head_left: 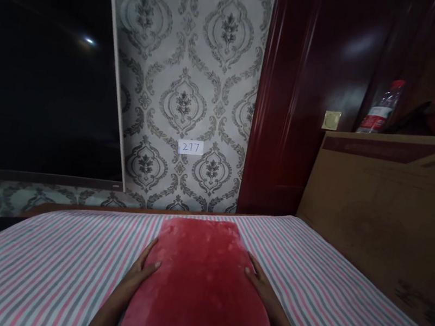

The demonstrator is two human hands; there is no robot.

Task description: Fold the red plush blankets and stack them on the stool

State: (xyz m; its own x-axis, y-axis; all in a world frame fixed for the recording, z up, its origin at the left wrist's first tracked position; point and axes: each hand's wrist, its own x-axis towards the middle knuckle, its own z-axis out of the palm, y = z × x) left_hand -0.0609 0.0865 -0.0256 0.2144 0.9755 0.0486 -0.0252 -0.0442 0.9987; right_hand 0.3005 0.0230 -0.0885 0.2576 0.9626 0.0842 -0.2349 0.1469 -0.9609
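Observation:
A long piece of red plush cloth [198,286] lies on the striped sheet [75,250] straight in front of me, its near end cut off by the bottom of the view. It looks thick or folded, with a paler band along its left side. At its left edge is my left hand [143,269], thumb on top and fingers along the side. My right hand [259,280] holds the opposite edge in the same way. Both sets of fingers are partly hidden against the cloth's sides.
A large cardboard box [384,206] borders the sheet on the right, with a red-capped plastic bottle [380,109] on top. Behind stand a patterned wall with a paper label [191,147] reading 277, a dark red door [297,76] and a black television [45,75].

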